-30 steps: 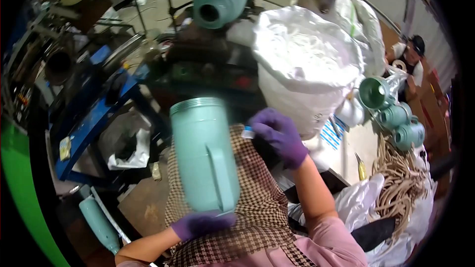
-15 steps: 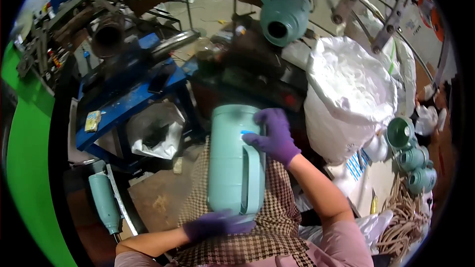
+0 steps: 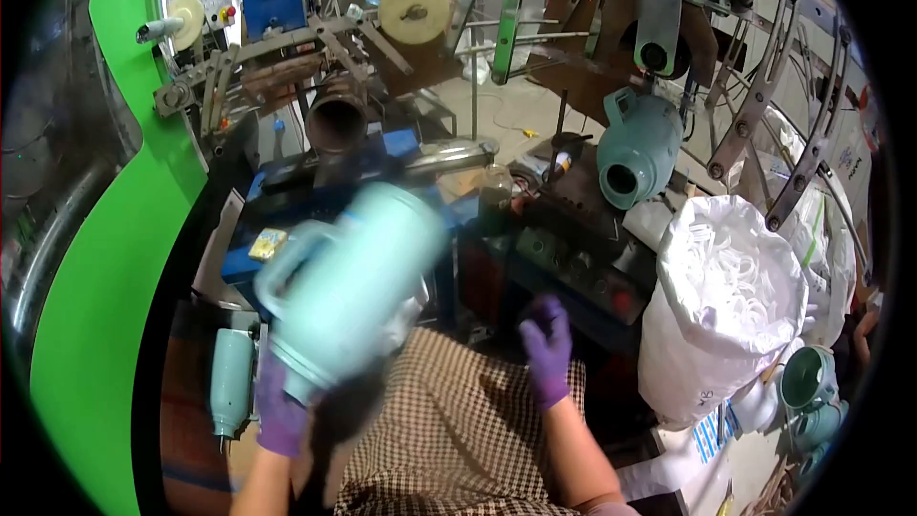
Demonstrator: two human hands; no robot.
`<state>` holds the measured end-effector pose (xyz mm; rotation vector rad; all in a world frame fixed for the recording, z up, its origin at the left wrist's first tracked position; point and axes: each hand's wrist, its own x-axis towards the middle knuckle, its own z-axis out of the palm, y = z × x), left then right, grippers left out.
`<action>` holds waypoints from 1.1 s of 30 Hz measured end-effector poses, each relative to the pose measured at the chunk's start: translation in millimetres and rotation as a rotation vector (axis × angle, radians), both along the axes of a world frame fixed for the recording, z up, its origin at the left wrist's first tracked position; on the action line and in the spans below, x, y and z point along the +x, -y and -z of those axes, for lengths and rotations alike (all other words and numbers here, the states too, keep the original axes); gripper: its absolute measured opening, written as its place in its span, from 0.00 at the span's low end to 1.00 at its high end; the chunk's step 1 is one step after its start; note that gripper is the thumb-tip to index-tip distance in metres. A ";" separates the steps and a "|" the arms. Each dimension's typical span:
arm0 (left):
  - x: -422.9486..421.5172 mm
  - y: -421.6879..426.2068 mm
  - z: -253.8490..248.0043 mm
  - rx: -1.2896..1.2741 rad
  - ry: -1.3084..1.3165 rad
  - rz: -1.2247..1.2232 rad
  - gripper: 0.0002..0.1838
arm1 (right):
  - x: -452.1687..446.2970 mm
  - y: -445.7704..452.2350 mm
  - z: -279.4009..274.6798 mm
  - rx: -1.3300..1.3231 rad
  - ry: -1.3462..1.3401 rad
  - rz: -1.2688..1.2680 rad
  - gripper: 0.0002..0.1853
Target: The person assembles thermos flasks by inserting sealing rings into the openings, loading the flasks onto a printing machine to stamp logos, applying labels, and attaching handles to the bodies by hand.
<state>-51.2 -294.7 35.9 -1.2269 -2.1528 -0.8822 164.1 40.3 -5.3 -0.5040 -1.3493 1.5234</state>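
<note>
A pale green thermos jug [image 3: 358, 277] with a side handle is tilted and blurred over the left side of my lap. Gloved in purple, my left hand [image 3: 282, 411] grips its lower end; part of the fingers is hidden behind it. My right hand [image 3: 547, 354], also in a purple glove, is raised above the checked apron [image 3: 449, 420] with thumb and fingers apart and nothing in them. A second green thermos jug [image 3: 642, 148] lies tilted at the machine ahead, its round opening facing me.
At right stands a white sack [image 3: 683, 344] full of white plastic rings. Several green jug parts [image 3: 810, 377] lie beyond it. To the left are a green cylinder [image 3: 232, 382], a blue bench [image 3: 244, 263] and a green panel [image 3: 105, 325]. A dark metal pipe [image 3: 336, 122] opens toward me.
The jug has moved from upright on my lap to up and left, tilting over. My right hand has let go of it. My left hand still holds its bottom end. The view has shifted left.
</note>
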 end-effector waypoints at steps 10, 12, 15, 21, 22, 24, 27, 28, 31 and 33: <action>-156.1 -215.6 -117.0 -0.180 -0.484 -0.183 0.40 | -24.4 35.1 49.1 -0.257 0.215 -0.357 0.15; -193.1 -263.6 -138.4 -0.378 -0.495 -0.280 0.39 | -33.3 38.7 66.5 -0.046 0.368 -0.338 0.13; -251.5 -293.5 -149.8 -0.594 -0.636 -0.240 0.40 | -36.7 46.3 51.5 0.074 0.556 -0.408 0.17; -180.2 -298.5 -190.0 -0.691 -0.537 -0.103 0.44 | -27.0 41.1 56.5 0.482 0.644 -0.461 0.17; -157.5 -296.4 -187.4 -0.673 -0.489 -0.085 0.45 | -24.0 40.2 53.3 0.478 0.629 -0.464 0.16; -108.0 -315.8 -161.7 -0.305 -0.485 0.325 0.49 | -22.2 39.2 55.5 0.427 0.583 -0.462 0.16; 6.7 -352.6 -146.5 -0.086 -0.388 0.786 0.49 | -35.7 33.6 83.9 0.483 0.549 -0.413 0.17; 43.7 -361.2 -154.2 -0.038 -0.472 0.812 0.49 | -36.0 30.8 86.3 0.492 0.622 -0.433 0.17; 107.2 -418.6 -158.8 -0.009 -0.402 0.815 0.48 | -48.6 26.1 125.3 0.525 0.735 -0.338 0.18; 123.0 -454.8 -156.4 -0.088 -0.376 0.788 0.47 | -48.7 24.3 126.2 0.540 0.816 -0.383 0.17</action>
